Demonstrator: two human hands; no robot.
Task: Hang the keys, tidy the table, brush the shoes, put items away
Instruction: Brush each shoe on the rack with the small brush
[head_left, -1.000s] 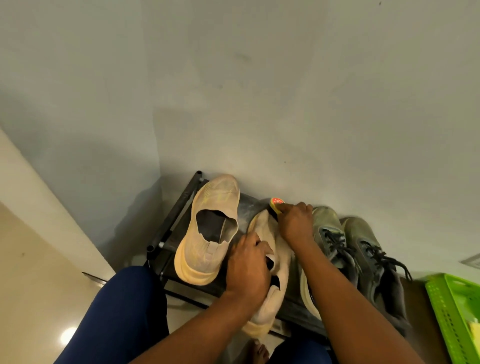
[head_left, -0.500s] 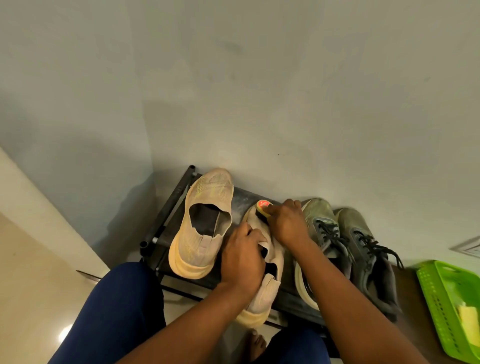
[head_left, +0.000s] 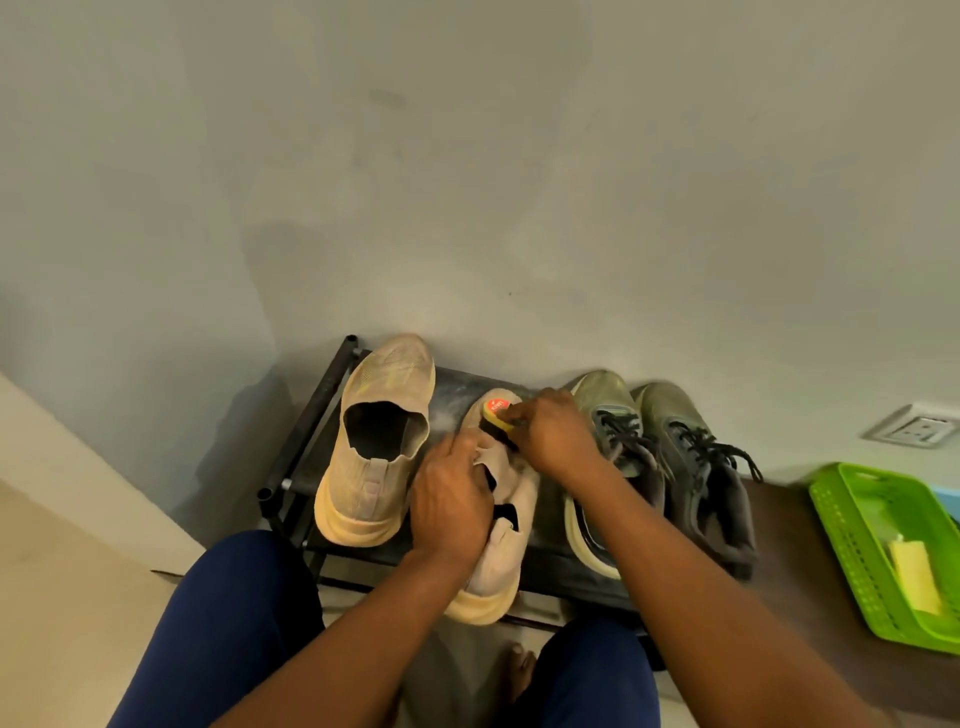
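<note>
Two beige slip-on shoes sit on a low black shoe rack (head_left: 306, 431). The left beige shoe (head_left: 376, 447) stands alone. My left hand (head_left: 449, 504) grips the collar of the right beige shoe (head_left: 501, 561) and holds it down. My right hand (head_left: 553, 434) is closed on a small shoe brush (head_left: 497, 413) with a yellow body, a red label and dark bristles, pressed on that shoe's toe area. A little dust hangs beside the brush.
A pair of grey-green laced sneakers (head_left: 670, 467) sits on the rack right of my hands. A green plastic basket (head_left: 852, 551) holding a yellow item lies on the brown surface at far right. A wall socket (head_left: 914, 428) is above it. My knees are below.
My right hand has drawn the brush back from the toe tip toward the middle of the right beige shoe. My left hand stays on the shoe's collar.
</note>
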